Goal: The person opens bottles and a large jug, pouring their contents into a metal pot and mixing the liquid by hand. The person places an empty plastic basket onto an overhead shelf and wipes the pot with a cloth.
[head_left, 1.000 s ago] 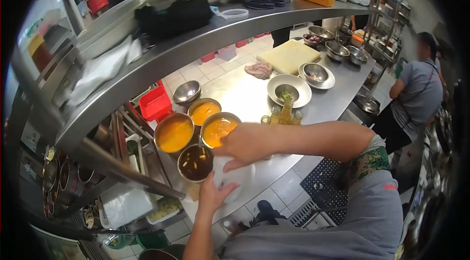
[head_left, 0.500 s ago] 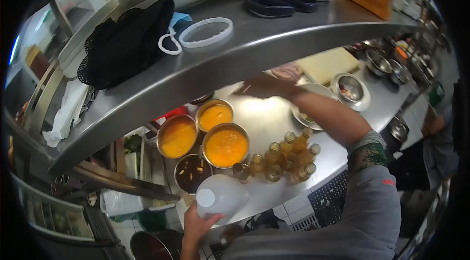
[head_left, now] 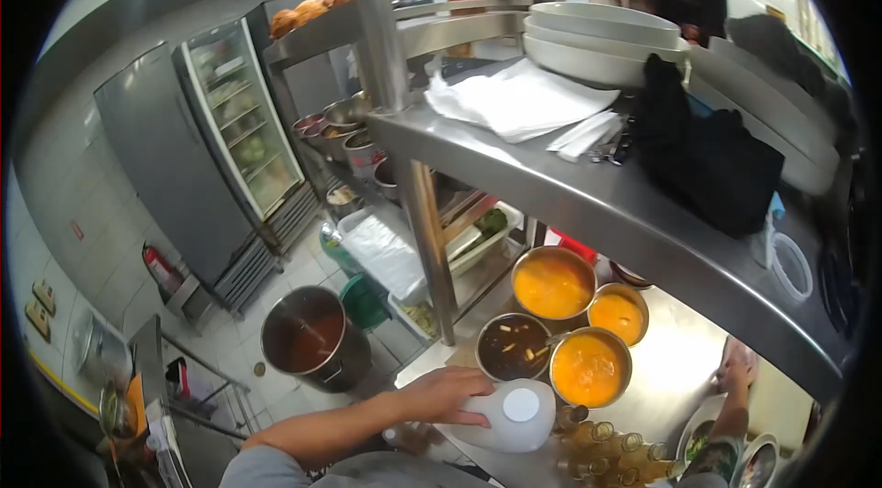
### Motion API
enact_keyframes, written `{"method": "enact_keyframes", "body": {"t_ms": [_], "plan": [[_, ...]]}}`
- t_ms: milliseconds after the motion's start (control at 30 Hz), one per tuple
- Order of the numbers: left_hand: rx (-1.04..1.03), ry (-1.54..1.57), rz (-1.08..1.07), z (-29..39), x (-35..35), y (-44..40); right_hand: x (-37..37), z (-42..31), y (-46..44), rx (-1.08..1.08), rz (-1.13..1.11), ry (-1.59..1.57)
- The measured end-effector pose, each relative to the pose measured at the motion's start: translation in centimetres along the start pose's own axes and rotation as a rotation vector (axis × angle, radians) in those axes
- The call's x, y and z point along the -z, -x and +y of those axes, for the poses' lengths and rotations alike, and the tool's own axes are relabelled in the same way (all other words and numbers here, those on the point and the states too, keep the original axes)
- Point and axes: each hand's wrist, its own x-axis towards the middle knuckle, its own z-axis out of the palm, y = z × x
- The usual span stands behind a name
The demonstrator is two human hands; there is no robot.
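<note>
My left hand [head_left: 447, 396] is closed around a white plastic jug [head_left: 516, 416] with a white cap, at the table's near edge. Just behind the jug stands a pot of dark sauce [head_left: 513, 347] with pale pieces in it. Three metal pots of orange liquid [head_left: 591, 368] are grouped beside it, one with a handle leaning over its rim. To the right of the jug are several glass bottles of yellowish liquid [head_left: 611, 451]. My right hand [head_left: 737, 367] reaches to the far right, beside the pinkish meat; what its fingers hold, if anything, I cannot make out.
A steel shelf [head_left: 588, 180] crosses above the table, bearing white bowls [head_left: 602, 56], napkins [head_left: 519, 102] and a black cloth [head_left: 703, 157]. A large pot of red liquid [head_left: 317, 339] stands on the floor at left. Fridges [head_left: 165, 166] line the back.
The view has swung left, bringing in the fridges and floor pot. My left hand still holds the jug. My right hand has left the pots and reached across to the meat.
</note>
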Motion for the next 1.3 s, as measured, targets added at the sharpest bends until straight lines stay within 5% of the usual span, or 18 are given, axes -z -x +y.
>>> {"method": "enact_keyframes", "body": {"t_ms": [333,500,567,733,833,933,1000,1133,1233,1300], "plan": [[-0.025,0.239,-0.014,-2.8,1.0,1.6,10.3,-5.6,-2.0,0.335,0.472,-0.404],[-0.020,0.444,0.180,-6.1,2.6,3.1,16.5,-12.0,8.9,0.321,0.747,0.090],[-0.035,0.600,0.218,-7.3,3.1,2.6,19.2,-21.6,15.3,0.234,0.732,0.068],[-0.093,1.227,0.225,-6.6,5.4,1.2,21.8,-40.9,25.8,0.562,0.590,-0.194],[0.033,1.659,0.103,-6.2,6.3,1.2,21.1,-52.0,31.2,0.671,0.552,-0.133],[-0.191,2.228,-0.197,-6.2,7.8,2.6,17.8,-59.9,35.2,0.636,0.217,-0.157],[-0.255,2.449,-0.371,-7.3,9.7,4.4,16.6,-65.7,37.2,0.694,0.272,-0.154],[-0.331,2.577,-0.459,-10.1,8.2,9.1,10.3,-71.8,36.8,0.666,0.454,-0.727],[-0.052,2.021,0.187,-11.3,8.6,12.7,4.2,-76.1,36.3,0.609,0.481,-0.797],[0.111,1.970,0.163,-14.0,10.4,15.0,1.2,-78.3,37.0,0.640,0.440,-0.866]]}}
